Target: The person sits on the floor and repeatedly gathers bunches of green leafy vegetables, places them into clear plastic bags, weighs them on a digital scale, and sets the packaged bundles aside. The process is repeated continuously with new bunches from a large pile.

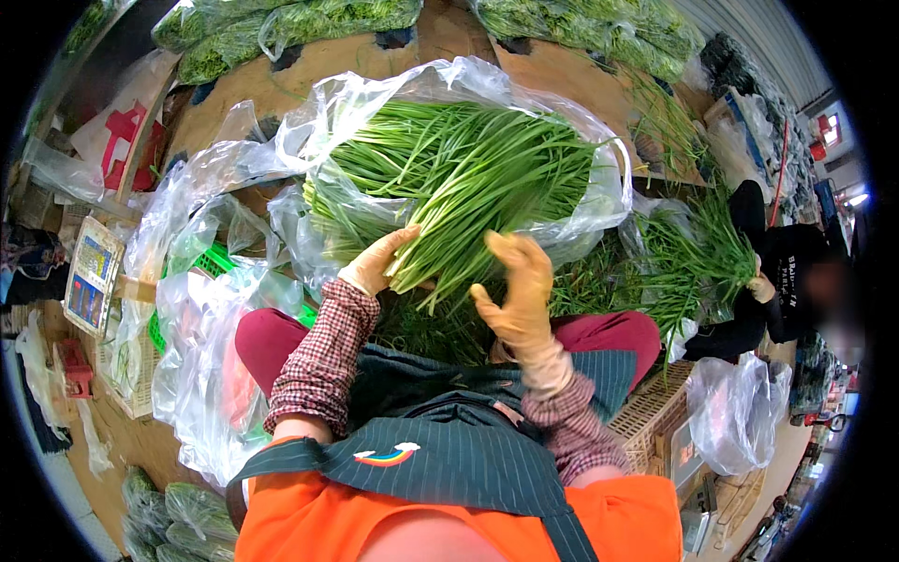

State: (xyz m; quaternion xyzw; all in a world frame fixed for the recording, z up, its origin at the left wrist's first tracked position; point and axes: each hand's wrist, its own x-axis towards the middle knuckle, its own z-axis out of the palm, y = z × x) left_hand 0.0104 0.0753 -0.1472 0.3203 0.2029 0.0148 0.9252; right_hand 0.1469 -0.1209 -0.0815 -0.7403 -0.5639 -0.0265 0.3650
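Note:
My left hand (379, 261), in a pale rubber glove, grips the left side of a bunch of garlic chives (449, 235) near its cut ends. The bunch slants up and to the right. Its leaf tips rest over more garlic chives (400, 137), which fill a large clear plastic bag (586, 223) that lies wide open before me. Just right of the held bunch, my right hand (520, 291) is raised with thumb and fingers apart and nothing in them. It is slightly blurred. Loose green trimmings (435, 327) lie below, between my knees.
Bagged greens (337, 24) line the far edge. On the left are a digital scale (93, 275), a green plastic basket (214, 261) and crumpled clear bags (204, 351). To the right, a co-worker's gloved hand (760, 286) holds greens (695, 260). A beige crate (650, 407) stands by my right knee.

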